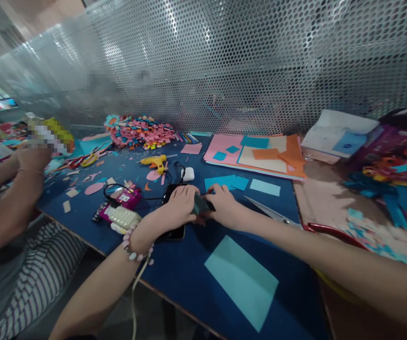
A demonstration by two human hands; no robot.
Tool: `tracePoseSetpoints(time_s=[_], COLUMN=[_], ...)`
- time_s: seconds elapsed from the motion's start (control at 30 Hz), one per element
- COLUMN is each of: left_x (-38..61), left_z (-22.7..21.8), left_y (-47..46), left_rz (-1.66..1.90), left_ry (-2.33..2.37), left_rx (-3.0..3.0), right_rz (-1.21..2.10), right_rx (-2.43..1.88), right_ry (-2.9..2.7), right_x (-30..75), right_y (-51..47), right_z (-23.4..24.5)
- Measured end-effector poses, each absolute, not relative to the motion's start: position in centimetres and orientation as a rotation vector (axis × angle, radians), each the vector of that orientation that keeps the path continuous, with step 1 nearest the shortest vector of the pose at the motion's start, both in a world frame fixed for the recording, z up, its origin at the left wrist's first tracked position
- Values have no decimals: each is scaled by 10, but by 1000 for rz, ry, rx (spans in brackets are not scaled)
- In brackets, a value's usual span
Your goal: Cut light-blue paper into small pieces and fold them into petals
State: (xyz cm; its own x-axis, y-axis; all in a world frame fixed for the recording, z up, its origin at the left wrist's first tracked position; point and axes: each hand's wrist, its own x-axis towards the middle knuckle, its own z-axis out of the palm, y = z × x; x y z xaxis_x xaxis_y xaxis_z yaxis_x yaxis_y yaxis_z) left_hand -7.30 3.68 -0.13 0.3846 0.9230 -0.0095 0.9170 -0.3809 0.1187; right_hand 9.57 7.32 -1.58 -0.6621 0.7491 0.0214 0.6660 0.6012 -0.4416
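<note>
Above the blue table, my left hand and my right hand meet, fingers closed on a small piece of teal paper that looks folded. Its lower part is hidden by fingers and shadow. A dark phone lies partly beneath my left hand. Nearer the front edge rests a larger light teal paper sheet. Silver scissors with red handles lie beyond my right forearm, which partly covers them. Blue paper pieces and a pale rectangle of paper are just behind my hands.
Stacked coloured sheets and a pile of paper flowers lie along the perforated metal screen. A yellow glue gun, a white earbud case and a corded purple packet sit left. Another person's arm reaches in there.
</note>
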Motion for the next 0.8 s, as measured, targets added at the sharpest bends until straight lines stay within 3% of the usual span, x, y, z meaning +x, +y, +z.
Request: tracePoseSetpoints(time_s=[0.23, 0.57, 0.8], left_x=[-73, -74, -75], left_z=[-4, -5, -6], left_y=[35, 34, 33], left_rz=[217, 151, 149], left_ry=[1680, 1811, 1823], left_rx=[2478, 2578, 2578], right_rz=[748, 668, 739], right_rx=[-1179, -1083, -1151], right_ry=[-2522, -2519, -2502], right_x=[92, 95, 90], right_y=[63, 72, 81], right_z=[-5, -24, -11])
